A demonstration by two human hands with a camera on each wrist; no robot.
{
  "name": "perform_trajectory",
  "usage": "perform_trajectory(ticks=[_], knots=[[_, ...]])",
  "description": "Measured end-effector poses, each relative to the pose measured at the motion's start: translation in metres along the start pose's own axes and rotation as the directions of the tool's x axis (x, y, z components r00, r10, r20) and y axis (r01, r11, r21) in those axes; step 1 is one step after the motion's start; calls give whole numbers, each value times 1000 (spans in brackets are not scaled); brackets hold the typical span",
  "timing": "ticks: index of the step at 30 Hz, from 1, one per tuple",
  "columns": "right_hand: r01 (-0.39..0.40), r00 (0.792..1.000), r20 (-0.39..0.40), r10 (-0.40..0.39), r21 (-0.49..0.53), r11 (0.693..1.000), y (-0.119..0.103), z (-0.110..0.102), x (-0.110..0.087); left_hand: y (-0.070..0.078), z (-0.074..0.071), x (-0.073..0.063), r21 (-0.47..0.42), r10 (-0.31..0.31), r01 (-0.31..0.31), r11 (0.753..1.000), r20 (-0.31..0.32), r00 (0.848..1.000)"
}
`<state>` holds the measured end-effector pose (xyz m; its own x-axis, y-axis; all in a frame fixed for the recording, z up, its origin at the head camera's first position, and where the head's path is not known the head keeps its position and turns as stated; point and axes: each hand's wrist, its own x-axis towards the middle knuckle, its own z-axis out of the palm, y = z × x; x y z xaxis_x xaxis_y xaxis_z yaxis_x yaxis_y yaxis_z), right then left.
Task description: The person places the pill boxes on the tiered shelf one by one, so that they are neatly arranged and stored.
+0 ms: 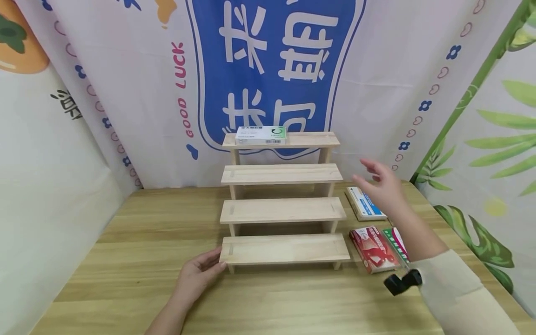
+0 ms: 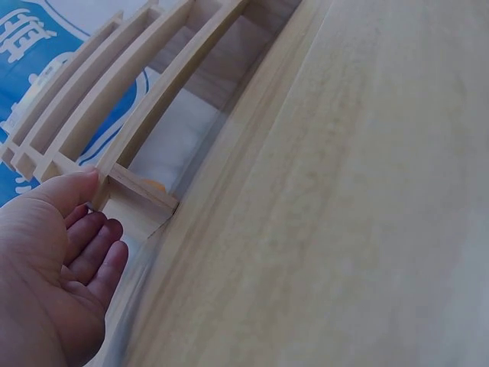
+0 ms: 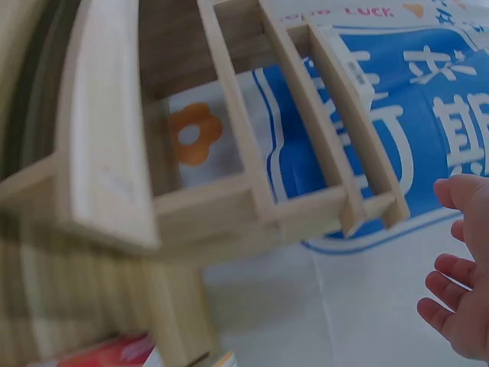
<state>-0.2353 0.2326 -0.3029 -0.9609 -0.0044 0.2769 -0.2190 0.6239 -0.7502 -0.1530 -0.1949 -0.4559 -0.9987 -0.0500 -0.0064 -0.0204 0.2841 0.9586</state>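
A stepped wooden shelf stand [image 1: 284,249] with several tiers rests on the table. My left hand [image 1: 200,277] holds the left front corner of its lowest tier; the left wrist view shows the thumb [image 2: 72,187] against that corner and the other fingers bent below. My right hand [image 1: 383,186] is raised in the air to the right of the stand, fingers spread and holding nothing. In the head view it partly overlaps a blue and white box [image 1: 363,204]. On the top tier lies a white and green medicine box [image 1: 260,135], towards the left.
Right of the stand, a red box [image 1: 374,249] and a green and white box [image 1: 395,243] lie side by side on the wood-grain table [image 1: 125,260]. Printed cloth [image 1: 159,93] hangs behind the stand and along both sides.
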Motion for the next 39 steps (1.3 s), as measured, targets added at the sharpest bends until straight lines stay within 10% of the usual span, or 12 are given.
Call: perform_trajectory(ticks=[26,39], knots=[[-251,968,-77,240,-202,947,130,-22,-115,0,1,1,8,3,-3,1000,3,1000],[-214,977,-74,201,-361,908,168,-25,-152,1,0,1,23,-3,3,1000,6,1000]])
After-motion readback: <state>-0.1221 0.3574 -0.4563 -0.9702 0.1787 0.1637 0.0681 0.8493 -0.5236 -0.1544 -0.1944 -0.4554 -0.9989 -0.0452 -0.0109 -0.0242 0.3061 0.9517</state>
